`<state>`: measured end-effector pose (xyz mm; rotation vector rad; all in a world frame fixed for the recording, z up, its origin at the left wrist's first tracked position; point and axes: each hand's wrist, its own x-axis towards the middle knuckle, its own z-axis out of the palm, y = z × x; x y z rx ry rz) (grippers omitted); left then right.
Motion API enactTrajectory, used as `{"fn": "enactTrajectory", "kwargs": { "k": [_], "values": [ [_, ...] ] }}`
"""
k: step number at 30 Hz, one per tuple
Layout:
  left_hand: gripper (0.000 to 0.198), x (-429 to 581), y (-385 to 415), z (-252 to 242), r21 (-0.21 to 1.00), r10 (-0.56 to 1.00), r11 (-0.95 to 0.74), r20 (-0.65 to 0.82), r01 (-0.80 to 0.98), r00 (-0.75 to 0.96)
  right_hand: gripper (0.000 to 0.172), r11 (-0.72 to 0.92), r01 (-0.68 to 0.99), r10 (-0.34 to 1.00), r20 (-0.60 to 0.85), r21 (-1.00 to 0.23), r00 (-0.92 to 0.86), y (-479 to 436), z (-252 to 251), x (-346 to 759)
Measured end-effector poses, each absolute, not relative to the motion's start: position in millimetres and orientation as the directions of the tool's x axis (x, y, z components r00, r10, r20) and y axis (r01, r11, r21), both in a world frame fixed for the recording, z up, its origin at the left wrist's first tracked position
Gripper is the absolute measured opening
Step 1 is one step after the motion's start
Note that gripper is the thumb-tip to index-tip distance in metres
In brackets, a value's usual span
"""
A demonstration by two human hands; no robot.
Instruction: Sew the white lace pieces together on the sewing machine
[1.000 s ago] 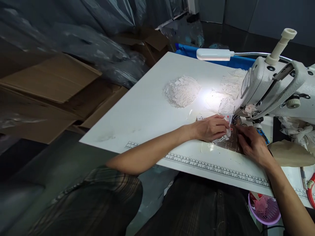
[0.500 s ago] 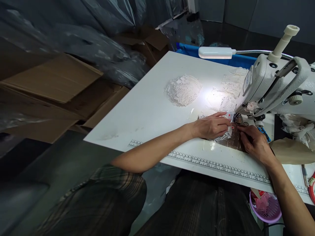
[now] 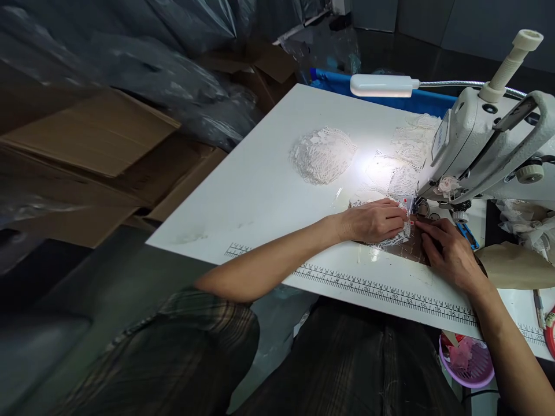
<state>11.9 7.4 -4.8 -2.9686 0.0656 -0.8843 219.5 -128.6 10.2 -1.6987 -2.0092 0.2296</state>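
Observation:
My left hand (image 3: 376, 221) lies flat, fingers stretched, on a white lace piece (image 3: 392, 238) at the sewing machine's needle. Small red marks show beside its fingertips. My right hand (image 3: 451, 251) rests to the right of the needle area, its index finger reaching to the lace's edge and its thumb apart. Both hands are over a shiny brown plate (image 3: 407, 249) set in the table. Above them stands the white sewing machine (image 3: 455, 138); its presser foot (image 3: 416, 204) is close to my left fingertips. Whether the needle is in the lace is too small to tell.
Behind my left hand are more lace pieces (image 3: 405, 164) and a lace pile (image 3: 325, 156), lit by a lamp (image 3: 382, 85). A ruler strip (image 3: 368, 292) runs along the front edge. Blue snips (image 3: 468, 236) lie at right; a purple basket (image 3: 474, 375) stands below. Cardboard boxes (image 3: 87, 133) fill the left.
The view has shifted slightly, so the machine appears a little farther right and higher. Both hands keep nearly the same pose at the lace.

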Motion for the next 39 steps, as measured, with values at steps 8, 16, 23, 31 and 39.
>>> {"fn": "enactTrajectory", "kwargs": {
  "k": [8,16,23,31,39],
  "values": [
    [0.017,12.1,7.8,-4.6,0.044,0.021,-0.999,0.451,0.001,0.892,0.041,0.229,0.886,0.961,0.237,-0.403,-0.141,-129.2,15.5,218.7],
    [0.015,12.2,5.7,-3.4,0.075,0.045,-0.997,0.444,0.013,0.895,0.042,0.319,0.924,0.937,0.217,-0.212,-0.274,-129.0,18.8,215.5],
    [0.023,9.5,8.1,-0.3,0.113,0.088,-0.993,0.536,0.032,0.84,0.042,0.346,0.93,0.921,0.231,-0.121,-0.313,-129.2,18.9,214.4],
    [0.027,11.5,6.9,-0.7,-0.063,0.077,-0.991,0.48,0.121,0.874,0.04,0.361,0.927,0.914,0.236,-0.101,-0.33,-130.4,17.4,213.3],
    [0.027,11.9,0.3,2.7,-0.134,0.117,-0.975,0.371,0.178,0.921,0.042,0.365,0.928,0.913,0.223,-0.076,-0.34,-131.4,17.6,212.5]
  ]
}}
